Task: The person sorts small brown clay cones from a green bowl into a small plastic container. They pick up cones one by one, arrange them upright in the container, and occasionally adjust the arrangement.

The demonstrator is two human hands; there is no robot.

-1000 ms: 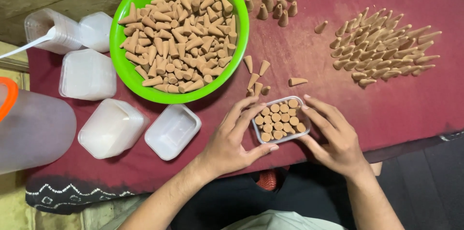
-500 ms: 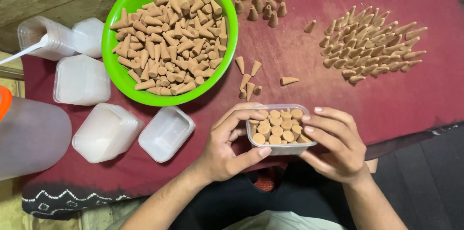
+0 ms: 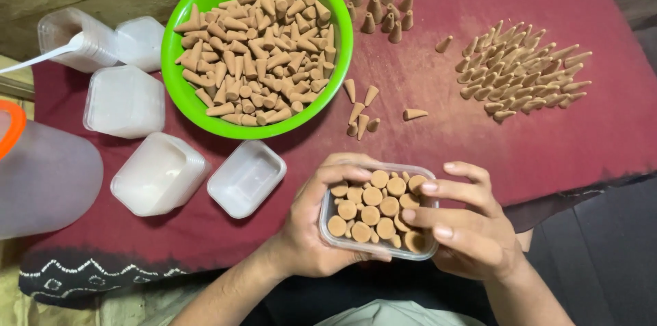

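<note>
- Your worktop (image 3: 479, 148) wears a dark red cloth.
- From the left: a translucent jug (image 3: 41, 175), stacked plastic lids (image 3: 126, 100), a green bowl (image 3: 205, 114) of cones, loose cones (image 3: 523, 79).
- Your left hand (image 3: 318, 230) and right hand (image 3: 465, 227) grip a clear tub (image 3: 376, 247), apparently full of cones base-up, at the worktop's near edge.

Likely small home packing workshop: maroon cloth (image 3: 479, 148) as worktop, green bowl (image 3: 342, 45) of cones, stacked plastic tubs (image 3: 157, 175).

Green bowl (image 3: 179, 86) heaped with brown cones, loose cones lying in a pile (image 3: 523, 79) at right, empty clear tubs (image 3: 159, 174) stacked left, all on a maroon cloth (image 3: 479, 155).
</note>
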